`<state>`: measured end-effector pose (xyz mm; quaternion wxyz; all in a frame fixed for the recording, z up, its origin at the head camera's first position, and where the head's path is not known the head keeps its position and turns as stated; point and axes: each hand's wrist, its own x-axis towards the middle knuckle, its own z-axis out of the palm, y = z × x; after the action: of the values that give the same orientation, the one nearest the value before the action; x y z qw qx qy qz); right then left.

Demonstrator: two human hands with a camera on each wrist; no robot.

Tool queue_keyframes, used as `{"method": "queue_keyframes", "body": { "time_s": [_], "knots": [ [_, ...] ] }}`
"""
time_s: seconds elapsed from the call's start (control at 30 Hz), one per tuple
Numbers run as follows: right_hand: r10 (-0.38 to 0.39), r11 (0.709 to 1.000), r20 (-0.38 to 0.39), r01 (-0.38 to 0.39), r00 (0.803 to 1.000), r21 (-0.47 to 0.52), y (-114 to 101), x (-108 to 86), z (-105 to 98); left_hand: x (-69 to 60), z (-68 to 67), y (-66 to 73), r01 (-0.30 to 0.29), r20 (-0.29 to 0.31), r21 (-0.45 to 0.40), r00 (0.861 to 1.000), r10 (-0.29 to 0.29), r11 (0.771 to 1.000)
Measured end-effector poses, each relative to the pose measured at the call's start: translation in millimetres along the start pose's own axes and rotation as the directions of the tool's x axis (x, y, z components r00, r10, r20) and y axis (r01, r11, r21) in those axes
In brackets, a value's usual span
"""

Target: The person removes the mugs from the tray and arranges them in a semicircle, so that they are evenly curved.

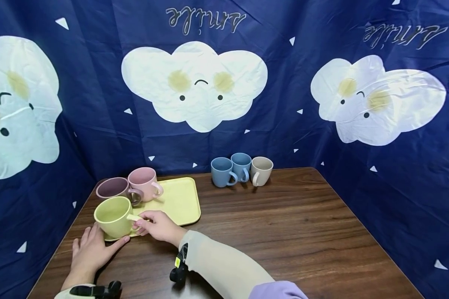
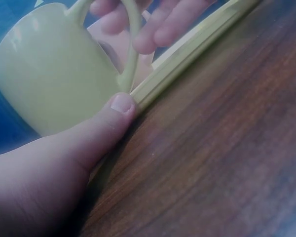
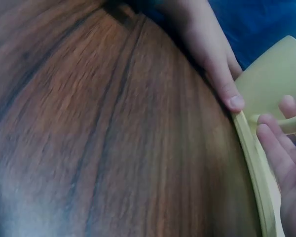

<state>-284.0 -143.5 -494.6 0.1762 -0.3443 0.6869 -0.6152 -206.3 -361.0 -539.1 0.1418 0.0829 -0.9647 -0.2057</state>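
A yellow-green mug stands at the near left corner of a yellow tray. My right hand holds the mug by its handle; in the left wrist view fingers pass through the handle loop. My left hand lies at that same corner with fingers spread. Its thumb touches the tray's near edge, close against the mug's base. Behind the yellow-green mug are a purple mug and a pink mug, both on the tray's left part.
Two blue mugs and a beige mug stand together at the back of the wooden table. Dark blue cloth with printed clouds hangs around the table's back and sides.
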Motion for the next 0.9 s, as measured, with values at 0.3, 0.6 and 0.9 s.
{"method": "queue_keyframes", "body": {
  "time_s": [0.3, 0.6, 0.9],
  "knots": [
    [-0.003, 1.0, -0.016, 0.003, 1.0, 0.001, 1, -0.7, -4, 1.5, -0.8, 0.3, 0.002, 0.025, 0.018, 1.0, -0.003, 1.0],
    [-0.036, 0.998, -0.014, 0.037, 0.999, 0.046, -1, -13.3, -28, 2.5, -2.2, -0.3, -0.001, 0.047, 0.021, 0.999, -0.001, 1.0],
    [-0.051, 0.992, -0.093, 0.061, 0.994, 0.109, 2, -40.9, -69, 4.9, 0.0, -4.2, -0.002, 0.062, 0.024, 0.998, 0.001, 1.0]
  ]
}}
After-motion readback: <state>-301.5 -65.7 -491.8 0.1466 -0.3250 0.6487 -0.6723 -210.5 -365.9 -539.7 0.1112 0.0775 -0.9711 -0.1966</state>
